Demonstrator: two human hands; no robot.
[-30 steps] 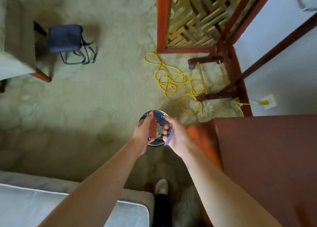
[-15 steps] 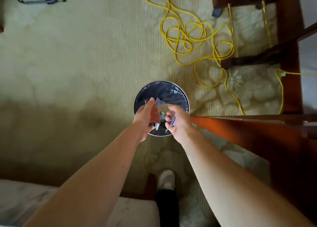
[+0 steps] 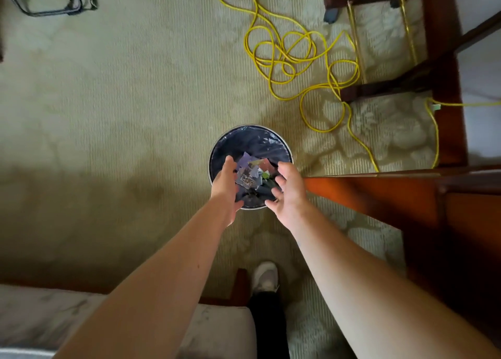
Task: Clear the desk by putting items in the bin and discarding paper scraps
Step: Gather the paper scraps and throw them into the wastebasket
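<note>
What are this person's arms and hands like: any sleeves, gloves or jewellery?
The left forearm and right forearm are bare: no sleeves, watch or bracelet. The left hand and right hand wear no gloves. A small dark band, seemingly a ring, sits on one right-hand finger.

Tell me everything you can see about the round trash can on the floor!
The trash can is round, with a shiny metal-looking rim and a dark plastic liner inside. It stands upright on the patterned carpet, beside the wooden desk. Coloured paper scraps show inside it. The left hand and right hand hover open above it, not clearly touching.
</note>
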